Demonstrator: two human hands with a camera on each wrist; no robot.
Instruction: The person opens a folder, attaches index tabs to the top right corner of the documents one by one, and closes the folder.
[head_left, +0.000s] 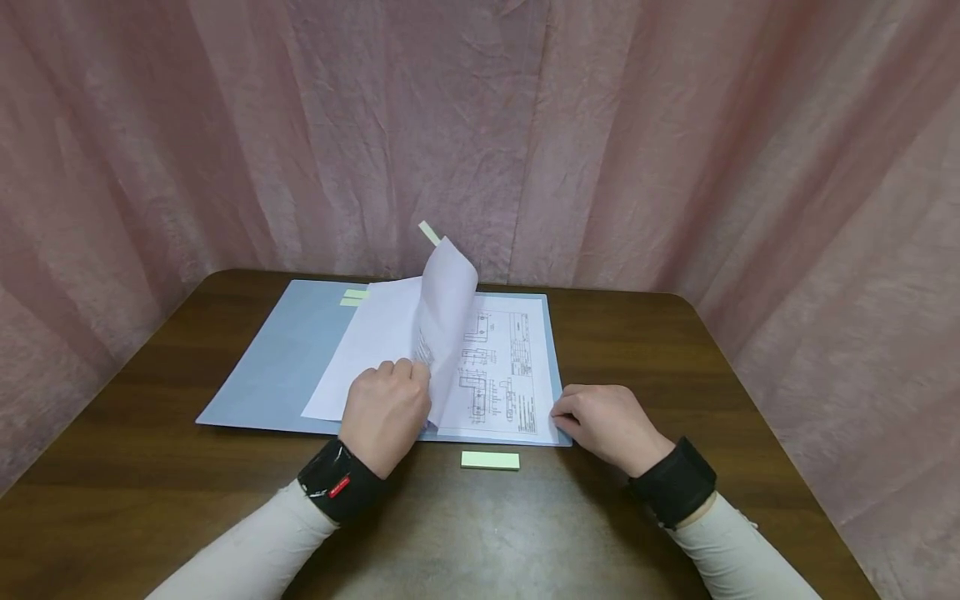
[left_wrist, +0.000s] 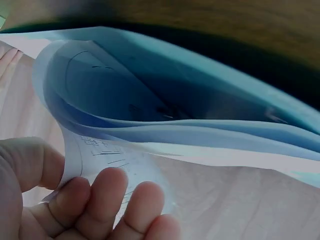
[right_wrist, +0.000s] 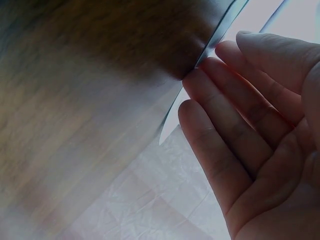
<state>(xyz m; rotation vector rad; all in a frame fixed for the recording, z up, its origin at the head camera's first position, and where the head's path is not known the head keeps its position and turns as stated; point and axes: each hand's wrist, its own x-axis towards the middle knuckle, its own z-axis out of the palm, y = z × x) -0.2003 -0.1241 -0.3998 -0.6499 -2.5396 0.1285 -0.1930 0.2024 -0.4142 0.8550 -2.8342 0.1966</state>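
Note:
My left hand [head_left: 387, 410] pinches the near corner of a curled white sheet [head_left: 446, 312] between thumb and fingers. In the left wrist view the thumb and bent fingertips [left_wrist: 107, 190] hold the paper, which bows over the layers beneath. A sticky tab [head_left: 430, 232] juts from the top of the lifted sheet. To its right lies a page with a technical drawing [head_left: 498, 375], on an opened light-blue folder [head_left: 255, 375]. My right hand [head_left: 611, 423] rests at the folder's near right corner; in the right wrist view its fingers are loosely extended, tips at the folder's edge.
A pale green sticky-note pad [head_left: 490, 460] lies on the brown wooden table [head_left: 637, 350], just in front of the folder. Two more sticky tabs [head_left: 352, 297] show at the left of the turned pages. A pink curtain [head_left: 480, 133] hangs behind the table and along its sides.

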